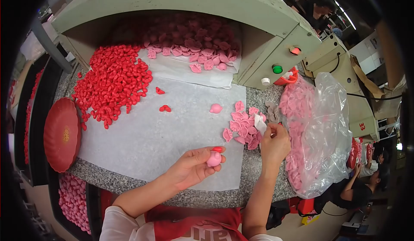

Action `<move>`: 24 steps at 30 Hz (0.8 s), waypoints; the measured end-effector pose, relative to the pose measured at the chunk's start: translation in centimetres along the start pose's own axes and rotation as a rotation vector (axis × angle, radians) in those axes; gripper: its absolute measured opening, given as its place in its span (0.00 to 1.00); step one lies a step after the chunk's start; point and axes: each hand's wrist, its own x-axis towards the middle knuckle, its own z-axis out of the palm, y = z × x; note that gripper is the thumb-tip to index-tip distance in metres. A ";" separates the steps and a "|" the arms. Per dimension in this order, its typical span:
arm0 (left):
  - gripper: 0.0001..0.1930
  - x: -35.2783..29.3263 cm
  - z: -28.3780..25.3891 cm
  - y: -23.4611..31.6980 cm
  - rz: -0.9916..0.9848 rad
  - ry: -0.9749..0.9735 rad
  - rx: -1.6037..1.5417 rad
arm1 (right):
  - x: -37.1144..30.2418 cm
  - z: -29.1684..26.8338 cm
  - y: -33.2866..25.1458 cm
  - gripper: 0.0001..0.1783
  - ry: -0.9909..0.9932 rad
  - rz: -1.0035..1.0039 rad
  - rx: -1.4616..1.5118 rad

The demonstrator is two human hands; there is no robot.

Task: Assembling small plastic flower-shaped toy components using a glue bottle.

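Note:
My left hand [196,167] is closed around a small round pink piece [213,158]. A glossy red piece [217,149] sits at its top by my thumb. My right hand [276,145] pinches a white scrap of cloth or paper [260,123], just beside a small heap of pink ruffled pieces [242,126]. Another round pink piece [215,108] lies alone on the white sheet [181,129]. Farther left are two loose red pieces [164,108] and a big pile of red pieces [116,77].
A pale green machine housing [172,0] arches over many pink pieces at the back. To the right lies a clear plastic bag [330,142] of pink pieces. A red fluted tray [62,135] stands at the left edge, above a black bin of pink balls [74,198]. Other people work at right.

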 end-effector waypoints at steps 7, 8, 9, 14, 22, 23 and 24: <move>0.23 0.2 0.0 -0.2 -0.001 0.030 0.005 | 0.5 1.8 1.3 0.07 0.010 -0.079 -0.051; 0.23 0.2 -0.1 -0.3 0.003 0.043 -0.003 | 0.5 1.9 1.2 0.07 -0.016 -0.059 -0.043; 0.23 0.3 -0.1 -0.2 0.003 0.043 -0.001 | 0.4 1.5 1.2 0.07 -0.016 -0.058 -0.042; 0.22 0.2 -0.3 -0.2 -0.004 0.050 -0.033 | -2.3 -4.6 -3.4 0.05 0.011 -0.102 0.488; 0.14 -0.6 0.5 0.3 0.132 0.068 0.179 | -6.0 -4.4 -6.0 0.07 -0.650 -0.116 1.096; 0.15 -0.8 0.7 0.7 0.145 0.044 0.308 | -6.0 -4.2 -5.9 0.07 -0.632 -0.155 1.100; 0.15 -0.9 0.9 0.9 0.144 0.043 0.308 | -5.9 -4.0 -5.9 0.07 -0.610 -0.196 1.102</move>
